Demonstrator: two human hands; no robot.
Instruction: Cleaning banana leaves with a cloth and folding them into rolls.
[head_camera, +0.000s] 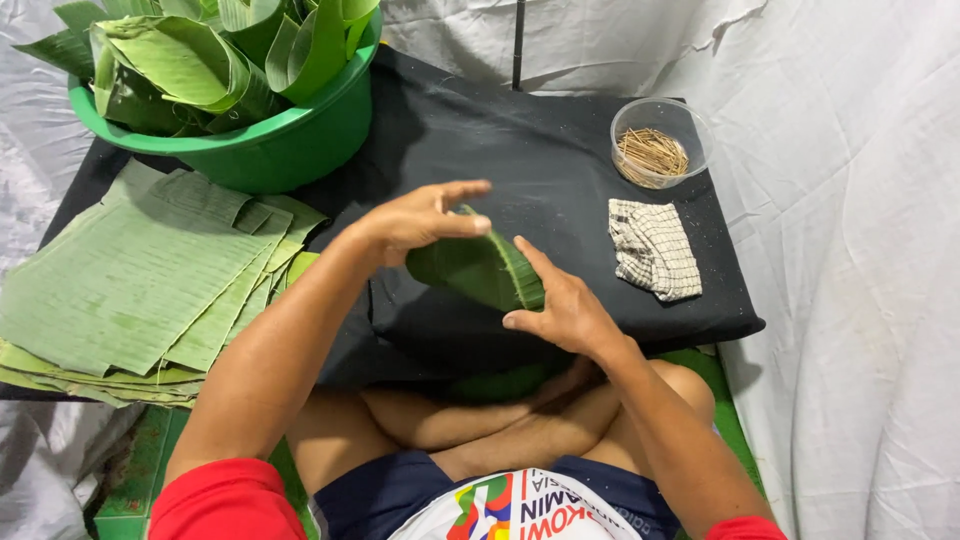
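My left hand (420, 222) and right hand (562, 305) curl a glossy, ribbed banana leaf piece (478, 270) into a cone over the matte black board (540, 160); the left fingers lie flat across its top, the right palm cups its lower edge, both loosely spread. To the left lies a stack of flat cut leaves (130, 280) (pale, finely veined), behind it a green basin (270, 145) of folded leaves. To the right sit a checked cloth (655, 248) and a clear round tub of wooden picks (655, 150). Bare board remains between leaf and cloth.
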